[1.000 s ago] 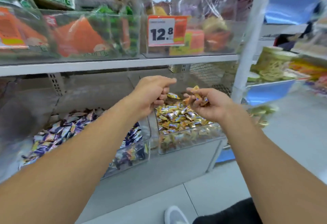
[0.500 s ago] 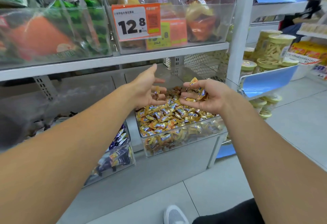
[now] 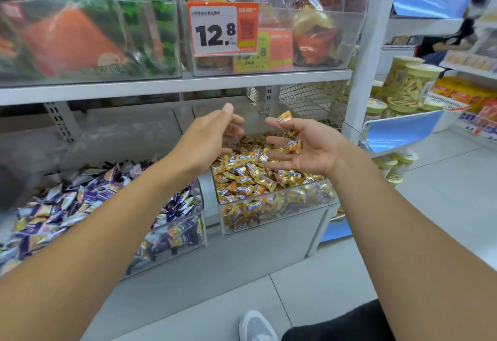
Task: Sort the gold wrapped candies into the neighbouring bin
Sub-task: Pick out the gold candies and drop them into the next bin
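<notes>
While both arms reach over it, the clear bin (image 3: 271, 214) at 6 o'clock of the price tag (image 3: 222, 28) is heaped with gold candies (image 3: 250, 174), shiny crinkly wrappers with blue labels. Right hand (image 3: 309, 147), palm up and loose, cradles a few; left hand (image 3: 212, 136) is spread wide, empty.

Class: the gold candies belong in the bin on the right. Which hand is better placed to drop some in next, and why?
The right hand: it lies palm up over the gold candy bin with gold candies on it. The left hand looks open and empty.
</notes>
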### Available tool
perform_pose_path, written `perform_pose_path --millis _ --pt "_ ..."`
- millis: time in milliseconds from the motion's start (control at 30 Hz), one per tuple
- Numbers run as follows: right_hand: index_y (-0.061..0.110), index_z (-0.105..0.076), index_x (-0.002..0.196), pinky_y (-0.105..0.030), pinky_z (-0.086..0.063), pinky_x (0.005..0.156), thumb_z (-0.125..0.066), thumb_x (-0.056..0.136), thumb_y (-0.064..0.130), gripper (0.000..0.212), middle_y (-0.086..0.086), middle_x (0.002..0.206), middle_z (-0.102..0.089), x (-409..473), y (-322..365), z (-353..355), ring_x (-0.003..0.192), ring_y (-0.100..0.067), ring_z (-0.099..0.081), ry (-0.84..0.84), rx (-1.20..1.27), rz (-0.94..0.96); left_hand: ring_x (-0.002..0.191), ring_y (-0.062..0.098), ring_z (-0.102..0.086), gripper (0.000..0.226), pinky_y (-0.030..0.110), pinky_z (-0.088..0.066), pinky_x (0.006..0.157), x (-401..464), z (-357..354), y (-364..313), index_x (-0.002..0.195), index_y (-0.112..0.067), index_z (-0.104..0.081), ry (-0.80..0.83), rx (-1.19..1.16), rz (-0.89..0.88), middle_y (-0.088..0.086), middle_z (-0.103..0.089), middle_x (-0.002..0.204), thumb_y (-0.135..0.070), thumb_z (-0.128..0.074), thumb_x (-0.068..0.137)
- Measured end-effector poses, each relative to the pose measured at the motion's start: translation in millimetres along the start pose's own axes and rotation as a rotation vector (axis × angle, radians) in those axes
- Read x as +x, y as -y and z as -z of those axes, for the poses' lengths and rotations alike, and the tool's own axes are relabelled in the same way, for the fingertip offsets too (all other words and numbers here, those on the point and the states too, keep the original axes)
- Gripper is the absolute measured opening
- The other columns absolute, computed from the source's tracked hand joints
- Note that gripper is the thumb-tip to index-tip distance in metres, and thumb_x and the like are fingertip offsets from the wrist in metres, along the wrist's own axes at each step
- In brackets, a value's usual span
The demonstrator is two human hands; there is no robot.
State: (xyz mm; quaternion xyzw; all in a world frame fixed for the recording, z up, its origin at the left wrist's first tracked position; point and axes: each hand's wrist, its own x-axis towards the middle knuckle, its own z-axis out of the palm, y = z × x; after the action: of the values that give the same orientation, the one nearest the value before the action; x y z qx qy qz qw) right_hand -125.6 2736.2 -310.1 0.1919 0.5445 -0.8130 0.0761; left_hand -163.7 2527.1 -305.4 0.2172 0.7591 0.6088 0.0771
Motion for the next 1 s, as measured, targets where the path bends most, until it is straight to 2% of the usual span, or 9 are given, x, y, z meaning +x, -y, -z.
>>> perform_pose_path --millis 200,333,500,600,700,767,867,933,1000 --pt "0.025 -0.068 0.125 -0.041 -0.052 0.085 -0.072 0.086 0.031 0.04 -0.003 0.134 -0.055 9.0 -0.4 -12.7 0.117 -0.023 -0.051 -0.19 -0.446 0.084 0.108 0.018 -0.065 0.041 0.045 -0.054 0.096 -5.6 21.6 0.5 0.107 -0.017 -0.069 -0.052 -0.03 -0.113 0.006 -0.071 0.109 -0.038 -0.033 0.107" --pt "0.021 -0.065 0.128 -0.035 -0.045 0.094 -0.066 0.089 0.014 0.039 0.003 0.126 -0.059 7.3 -4.6 -24.2 0.111 -0.017 -0.051 -0.36 -0.856 0.206 0.109 0.018 -0.065 0.035 0.043 -0.055 0.096 -19.4 45.5 12.0 0.106 -0.018 -0.07 -0.079 0.007 -0.126 0.006 -0.072 0.11 -0.032 -0.037 0.107" --pt "0.016 -0.074 0.108 -0.023 -0.048 0.088 -0.061 0.081 0.006 0.032 0.0 0.099 -0.072 -6.0 -8.3 -74.0 0.092 -0.011 -0.065 -0.486 -1.161 0.845 0.108 0.019 -0.062 0.031 0.041 -0.05 0.094 -41.8 126.0 15.2 0.111 -0.02 -0.067 -0.202 0.266 0.028 0.001 -0.068 0.113 -0.032 -0.039 0.106" --pt "0.021 -0.075 0.09 -0.014 -0.045 0.068 -0.061 0.077 0.007 0.024 0.005 0.077 -0.071 -32.2 -29.5 -145.4 0.066 -0.003 -0.06 -0.218 -1.181 1.159 0.113 0.025 -0.057 0.043 0.044 -0.046 0.103 -61.7 202.0 38.0 0.12 -0.014 -0.06 -0.364 0.431 0.377 0.004 -0.061 0.126 -0.047 -0.037 0.104" --pt "0.027 -0.075 0.101 -0.019 -0.049 0.078 -0.061 0.085 0.008 0.028 0.011 0.09 -0.074 -29.8 -74.5 -207.8 0.081 -0.004 -0.064 0.236 -1.348 0.967 0.129 0.033 -0.049 0.065 0.053 -0.044 0.105 -95.6 247.2 59.4 0.144 -0.014 -0.045 -0.423 0.363 0.698 0.009 -0.046 0.147 -0.06 -0.032 0.1" --pt "0.029 -0.069 0.12 -0.027 -0.048 0.091 -0.055 0.094 0.017 0.032 0.012 0.113 -0.072 -8.8 -101.9 -241.7 0.101 -0.008 -0.064 0.43 -1.525 0.827 0.132 0.033 -0.044 0.065 0.055 -0.045 0.104 -111.3 253.8 67.2 0.152 -0.017 -0.035 -0.366 0.248 0.756 0.01 -0.036 0.154 -0.059 -0.03 0.102" --pt "0.03 -0.055 0.138 -0.033 -0.045 0.102 -0.05 0.098 0.022 0.041 0.005 0.137 -0.061 34.8 -116.6 -292.7 0.122 -0.017 -0.058 0.545 -1.657 0.759 0.126 0.031 -0.05 0.057 0.048 -0.047 0.101 -118.7 251.6 59.7 0.137 -0.012 -0.049 -0.434 0.185 0.622 0.012 -0.049 0.144 -0.054 -0.03 0.104" --pt "0.028 -0.054 0.14 -0.032 -0.043 0.104 -0.051 0.096 0.021 0.044 0.003 0.14 -0.058 70.8 -121.5 -331.3 0.126 -0.018 -0.054 0.624 -1.723 0.754 0.106 0.025 -0.061 0.041 0.035 -0.049 0.089 -124.3 260.5 51.1 0.111 -0.013 -0.061 -0.619 0.522 0.267 0.006 -0.065 0.112 -0.045 -0.036 0.105" --pt "0.025 -0.055 0.138 -0.033 -0.043 0.104 -0.05 0.097 0.024 0.042 0.001 0.138 -0.059 98.6 -131.6 -367.9 0.125 -0.021 -0.054 0.778 -1.84 0.714 0.099 0.017 -0.06 0.03 0.028 -0.043 0.085 -136.5 275.4 44.6 0.114 -0.017 -0.064 -0.697 0.881 -0.172 -0.002 -0.067 0.104 -0.036 -0.045 0.101"
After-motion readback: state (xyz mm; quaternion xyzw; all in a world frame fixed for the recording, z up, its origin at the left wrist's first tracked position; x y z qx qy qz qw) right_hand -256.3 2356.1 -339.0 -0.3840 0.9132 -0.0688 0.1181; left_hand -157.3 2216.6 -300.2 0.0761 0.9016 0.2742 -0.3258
